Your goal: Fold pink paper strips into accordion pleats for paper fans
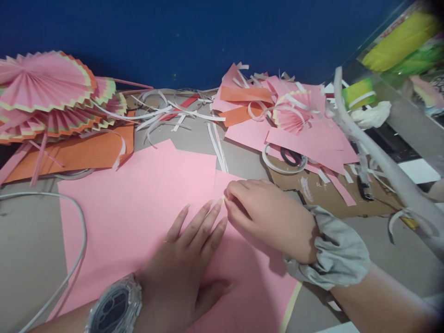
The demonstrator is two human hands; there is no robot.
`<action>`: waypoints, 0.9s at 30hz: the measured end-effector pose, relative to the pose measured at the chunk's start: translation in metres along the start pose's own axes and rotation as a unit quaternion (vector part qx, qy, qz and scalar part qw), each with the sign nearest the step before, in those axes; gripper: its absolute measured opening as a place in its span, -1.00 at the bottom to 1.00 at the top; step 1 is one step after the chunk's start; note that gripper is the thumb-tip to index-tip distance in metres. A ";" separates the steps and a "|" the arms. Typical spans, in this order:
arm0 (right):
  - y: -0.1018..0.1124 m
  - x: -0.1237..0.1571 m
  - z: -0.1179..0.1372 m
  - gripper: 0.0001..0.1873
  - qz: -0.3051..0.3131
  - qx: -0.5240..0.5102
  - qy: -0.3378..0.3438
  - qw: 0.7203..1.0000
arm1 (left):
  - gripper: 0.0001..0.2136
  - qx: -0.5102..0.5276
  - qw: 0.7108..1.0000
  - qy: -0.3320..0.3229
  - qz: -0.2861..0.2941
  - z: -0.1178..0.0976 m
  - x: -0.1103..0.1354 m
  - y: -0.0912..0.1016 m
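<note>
Large sheets of pink paper (138, 185) lie overlapping in front of me. My left hand (190, 249) presses flat on them, fingers stretched out, with a clear-strapped watch (116, 303) on its wrist. Close to its fingertips, my right hand (267, 208) is closed in a pinch at the seam between two sheets. A tiny pale yellow bit (224, 199) shows at the pinch; what the fingers hold is mostly hidden. A grey scrunchie (342, 249) circles the right wrist. One sheet has a pale yellow strip (292, 303) along its lower right edge.
Pleated pink paper fans (45, 88) are heaped at the left on orange paper (83, 150). White paper strips (173, 115) lie along the back. Pink and orange scraps (277, 106) rest on cardboard (312, 187). A grey cable (83, 226) curves at left; a blue wall (173, 37) stands behind.
</note>
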State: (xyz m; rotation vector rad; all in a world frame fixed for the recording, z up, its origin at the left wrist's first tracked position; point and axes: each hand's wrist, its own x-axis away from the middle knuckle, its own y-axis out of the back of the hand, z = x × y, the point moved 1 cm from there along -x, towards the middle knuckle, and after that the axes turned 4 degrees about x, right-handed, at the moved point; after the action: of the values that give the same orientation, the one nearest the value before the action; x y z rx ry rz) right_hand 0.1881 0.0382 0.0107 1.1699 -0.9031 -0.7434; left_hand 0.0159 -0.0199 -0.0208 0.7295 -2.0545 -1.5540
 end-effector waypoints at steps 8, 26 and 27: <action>0.000 0.000 0.000 -0.84 -0.001 0.001 0.000 1.000 | -0.27 0.005 1.000 0.015 -0.007 -0.002 0.001 0.000; -0.003 0.000 0.002 -0.85 -0.053 0.081 -0.045 0.994 | -0.28 0.004 1.000 0.020 -0.010 -0.003 0.001 0.002; -0.003 0.000 0.001 -0.86 -0.058 0.086 -0.050 0.993 | -0.28 0.004 1.000 0.020 -0.011 -0.003 0.001 0.002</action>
State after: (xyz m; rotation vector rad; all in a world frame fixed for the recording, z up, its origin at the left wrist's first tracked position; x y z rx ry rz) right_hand 0.1875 0.0370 0.0079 1.3564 -1.0039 -0.8361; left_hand 0.0167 -0.0223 -0.0182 0.7840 -2.0314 -1.5309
